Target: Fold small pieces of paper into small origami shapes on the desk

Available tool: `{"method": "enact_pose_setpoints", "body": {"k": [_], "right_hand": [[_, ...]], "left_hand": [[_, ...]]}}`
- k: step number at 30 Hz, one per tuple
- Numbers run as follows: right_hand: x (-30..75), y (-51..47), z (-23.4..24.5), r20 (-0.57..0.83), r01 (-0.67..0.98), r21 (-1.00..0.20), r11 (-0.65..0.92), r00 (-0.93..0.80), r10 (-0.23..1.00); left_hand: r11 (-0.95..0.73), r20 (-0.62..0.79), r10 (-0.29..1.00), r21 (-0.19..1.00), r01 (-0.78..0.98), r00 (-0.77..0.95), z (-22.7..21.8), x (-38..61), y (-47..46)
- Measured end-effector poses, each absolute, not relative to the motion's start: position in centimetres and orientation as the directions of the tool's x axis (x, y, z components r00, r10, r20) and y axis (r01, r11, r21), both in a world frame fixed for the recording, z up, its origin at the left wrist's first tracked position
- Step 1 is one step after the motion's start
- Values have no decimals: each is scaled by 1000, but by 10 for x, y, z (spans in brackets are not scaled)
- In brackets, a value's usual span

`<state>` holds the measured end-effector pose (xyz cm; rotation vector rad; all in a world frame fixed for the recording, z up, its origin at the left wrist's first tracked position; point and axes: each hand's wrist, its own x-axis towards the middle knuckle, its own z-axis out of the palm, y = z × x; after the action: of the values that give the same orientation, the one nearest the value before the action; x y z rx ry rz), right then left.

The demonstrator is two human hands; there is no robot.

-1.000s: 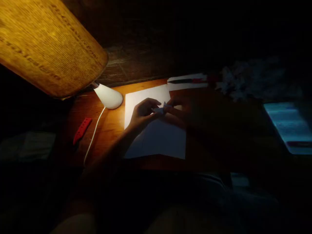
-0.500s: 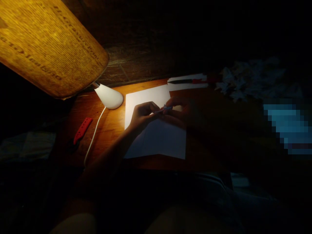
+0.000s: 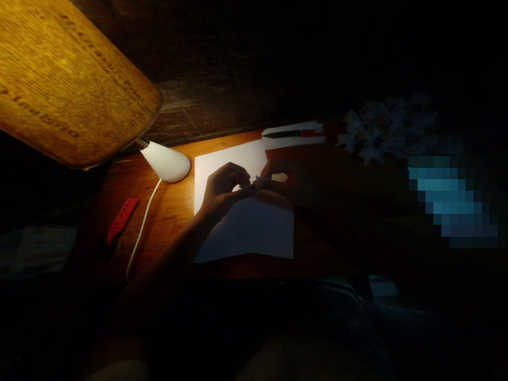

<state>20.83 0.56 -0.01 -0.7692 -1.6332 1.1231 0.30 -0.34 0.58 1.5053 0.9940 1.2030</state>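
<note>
In the lamplight my left hand (image 3: 222, 188) and my right hand (image 3: 283, 182) meet above a white sheet of paper (image 3: 246, 233) on the wooden desk (image 3: 170, 206). Both pinch a small folded piece of paper (image 3: 257, 181) between their fingertips. The right hand lies in shadow and its fingers are hard to make out. The folded piece is tiny and pale, with a bluish edge.
A lampshade (image 3: 67, 79) fills the upper left, above the white lamp base (image 3: 166, 161) and its cord (image 3: 138, 233). A red strap (image 3: 121, 219) lies at the left. A pen on paper (image 3: 293, 135) sits at the back, crumpled papers (image 3: 381, 129) at the right.
The folded piece has gone from a raised, fuller shape to a flatter one between my fingertips. The view has shifted slightly, so everything sits a little further left.
</note>
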Motion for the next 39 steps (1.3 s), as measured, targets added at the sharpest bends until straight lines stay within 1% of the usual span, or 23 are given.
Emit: {"method": "enact_pose_setpoints", "body": {"k": [5,10,16,20,24,27,29,32,36,39], "right_hand": [[209,8,-5,401,1,-899,438,-398,825],[208,10,-6,420,-25,-889,457,-443,792],[209,9,-3,431,-12,-883,470,-421,798],[209,5,0,368,44,-910,412,-369,853],[207,5,0,297,84,-939,333,-289,910],[205,6,-2,272,91,-949,302,-252,929],[204,7,-3,258,77,-955,285,-248,934],[204,7,-4,229,55,-965,255,-286,930],[204,5,-4,254,53,-959,280,-286,924],[204,4,-3,268,61,-954,295,-276,923]], "left_hand": [[-273,246,936,959,78,250,11,1,-8],[-273,237,930,957,97,280,12,0,-9],[-316,276,921,942,115,275,12,2,-8],[-310,277,935,942,130,222,12,5,-9],[-278,245,944,951,134,222,11,6,-10],[-244,209,946,962,122,246,10,6,-10],[-215,187,947,973,85,261,10,6,-10],[-161,139,948,986,53,288,9,6,-10],[-110,94,944,993,34,317,9,7,-10],[-100,78,947,994,53,311,9,6,-10]]}}
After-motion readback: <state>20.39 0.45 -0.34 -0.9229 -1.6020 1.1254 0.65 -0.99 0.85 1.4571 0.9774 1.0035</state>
